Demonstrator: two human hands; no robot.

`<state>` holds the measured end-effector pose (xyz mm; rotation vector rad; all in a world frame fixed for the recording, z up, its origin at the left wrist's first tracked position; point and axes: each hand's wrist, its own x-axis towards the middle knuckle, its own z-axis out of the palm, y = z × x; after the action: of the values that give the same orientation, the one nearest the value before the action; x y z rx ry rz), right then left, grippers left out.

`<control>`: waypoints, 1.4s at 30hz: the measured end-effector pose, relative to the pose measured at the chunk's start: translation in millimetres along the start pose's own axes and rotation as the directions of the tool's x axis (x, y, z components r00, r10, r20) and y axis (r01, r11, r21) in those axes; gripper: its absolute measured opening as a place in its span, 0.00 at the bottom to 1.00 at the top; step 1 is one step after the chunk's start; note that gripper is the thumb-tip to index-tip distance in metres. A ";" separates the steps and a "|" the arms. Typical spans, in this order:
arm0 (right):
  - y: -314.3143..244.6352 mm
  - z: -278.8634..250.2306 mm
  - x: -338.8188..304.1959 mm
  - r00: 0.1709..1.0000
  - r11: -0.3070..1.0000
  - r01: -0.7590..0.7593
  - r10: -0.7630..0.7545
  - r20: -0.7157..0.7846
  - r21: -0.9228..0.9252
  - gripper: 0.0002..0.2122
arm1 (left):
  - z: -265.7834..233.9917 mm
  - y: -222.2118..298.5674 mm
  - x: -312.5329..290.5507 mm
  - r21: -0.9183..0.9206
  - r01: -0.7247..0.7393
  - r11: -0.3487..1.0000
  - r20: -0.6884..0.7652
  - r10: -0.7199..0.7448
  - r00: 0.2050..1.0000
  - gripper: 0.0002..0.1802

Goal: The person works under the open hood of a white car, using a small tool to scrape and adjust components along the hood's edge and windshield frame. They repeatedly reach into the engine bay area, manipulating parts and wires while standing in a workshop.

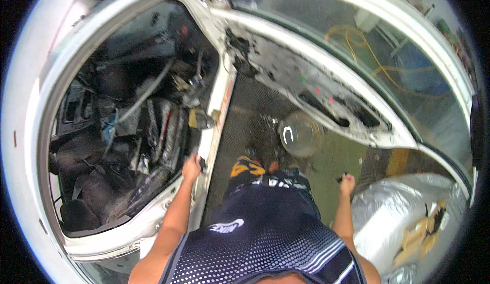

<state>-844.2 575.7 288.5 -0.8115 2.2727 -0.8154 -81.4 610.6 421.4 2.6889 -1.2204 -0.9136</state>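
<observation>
My left hand (pixel 191 168) is closed at the white door sill (pixel 208 140) of a stripped car, around a small black piece (pixel 202 165) whose kind I cannot make out. Further along the sill lies an olive-and-grey block-like thing (pixel 200 119). Out to the right, my right hand (pixel 347 183) hangs in a fist over the floor. A short dark tip (pixel 341 179) sticks out of it; the rest is hidden by the fingers. Between the sill and the open car door (pixel 301 77) stands a round, pale see-through tub (pixel 301 134).
The car's interior (pixel 127 115) at left is bare, with loose wiring and dark padding. A large bulk wrapped in silver foil (pixel 383 207) stands close to my right arm, with brown tape or card (pixel 416 238) on it. Beyond the door glass, a yellow hose (pixel 349 30) trails.
</observation>
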 end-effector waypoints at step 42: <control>103.0 427.9 147.3 0.407 0.684 -0.729 0.425 0.808 0.007 0.19 | 579.9 323.0 122.1 -0.816 0.550 0.178 0.534 -0.130 0.835 0.26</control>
<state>-680.4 390.2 -104.1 -0.0476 1.3693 -0.3862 -545.2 412.8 -27.3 1.6986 0.1910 -1.5537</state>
